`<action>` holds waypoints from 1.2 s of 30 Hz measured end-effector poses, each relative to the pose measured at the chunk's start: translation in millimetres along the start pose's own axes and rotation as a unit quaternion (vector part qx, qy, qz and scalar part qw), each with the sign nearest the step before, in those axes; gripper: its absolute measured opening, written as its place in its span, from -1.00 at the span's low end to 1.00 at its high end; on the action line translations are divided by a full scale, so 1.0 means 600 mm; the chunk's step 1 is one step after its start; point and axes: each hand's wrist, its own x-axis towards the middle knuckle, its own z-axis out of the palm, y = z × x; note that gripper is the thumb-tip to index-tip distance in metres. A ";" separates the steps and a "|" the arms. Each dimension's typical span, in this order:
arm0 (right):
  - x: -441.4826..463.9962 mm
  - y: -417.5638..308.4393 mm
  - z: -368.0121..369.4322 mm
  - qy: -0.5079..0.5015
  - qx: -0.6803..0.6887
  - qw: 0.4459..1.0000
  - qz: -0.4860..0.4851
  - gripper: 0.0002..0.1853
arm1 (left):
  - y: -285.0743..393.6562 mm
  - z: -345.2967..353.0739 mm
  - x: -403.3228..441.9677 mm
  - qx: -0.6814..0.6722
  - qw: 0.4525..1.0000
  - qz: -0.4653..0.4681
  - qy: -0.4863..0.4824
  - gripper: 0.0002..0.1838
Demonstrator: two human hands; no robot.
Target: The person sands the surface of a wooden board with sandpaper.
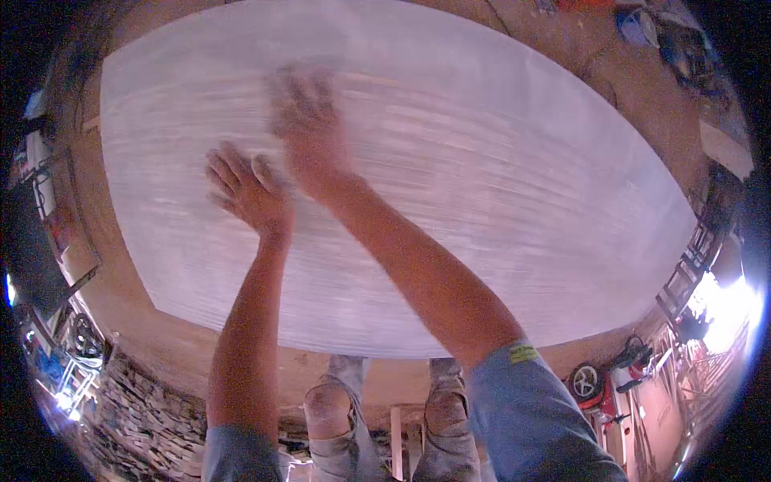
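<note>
A large pale panel [498, 265] with whitish, streaky, wood-like bands lies flat in front of me. My left hand [253, 193] rests on it left of the middle, palm down, with its fingers spread. Just beyond and to the right, my right hand [313, 128] is over the panel, palm down and smeared by motion. Its fingers reach away from me, but the blur and the back of the hand hide whether anything is under them.
Stacked wood pieces [152, 410] lie at the lower left. A black wheel [585, 381] on a red machine stands at the lower right. Bright light [723, 309] comes from the right. Below the panel's near edge are my knees [328, 410]. Brown floor [642, 88] surrounds the panel.
</note>
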 end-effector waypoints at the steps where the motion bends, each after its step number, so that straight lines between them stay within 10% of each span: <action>1: 0.019 -0.017 -0.001 -0.004 0.047 0.998 -0.036 -0.46 | -0.005 0.005 -0.001 0.001 1.000 0.003 0.004 -0.30; 6: -0.185 0.189 -0.169 -0.124 -0.201 0.971 0.027 -0.57 | 0.006 -0.001 0.004 -0.014 1.000 0.008 0.022 -0.30; 8: -0.258 0.229 -0.311 -0.083 -0.054 0.970 0.222 -0.59 | -0.006 0.012 -0.003 -0.019 0.999 0.020 0.029 -0.30; 12: -0.320 0.289 -0.332 0.002 -0.071 0.967 0.245 -0.51 | -0.001 0.006 -0.005 -0.027 0.999 0.015 0.034 -0.30; 17: -0.079 0.041 -0.038 -0.069 -0.165 0.984 -0.008 -0.49 | -0.009 0.010 -0.012 -0.058 0.996 0.030 0.058 -0.36; 20: 0.002 -0.056 0.047 0.035 0.008 0.999 -0.033 -0.52 | -0.048 0.040 -0.017 -0.048 0.996 0.053 0.060 -0.39; 23: -0.052 -0.004 0.019 -0.014 0.006 0.992 -0.128 -0.50 | -0.069 0.017 -0.080 -0.093 0.992 0.065 0.052 -0.39; 29: -0.406 0.349 -0.338 -0.067 -0.153 0.986 0.002 -0.40 | -0.062 0.025 -0.308 0.095 0.995 0.004 0.015 -0.36; 32: -0.538 0.438 -0.507 -0.049 -0.204 0.974 0.090 -0.43 | 0.011 -0.018 -0.334 -0.042 0.997 -0.059 0.016 -0.35; 36: -0.456 0.384 -0.392 -0.028 -0.127 0.987 0.093 -0.47 | 0.051 -0.025 -0.346 -0.054 0.997 -0.049 0.025 -0.35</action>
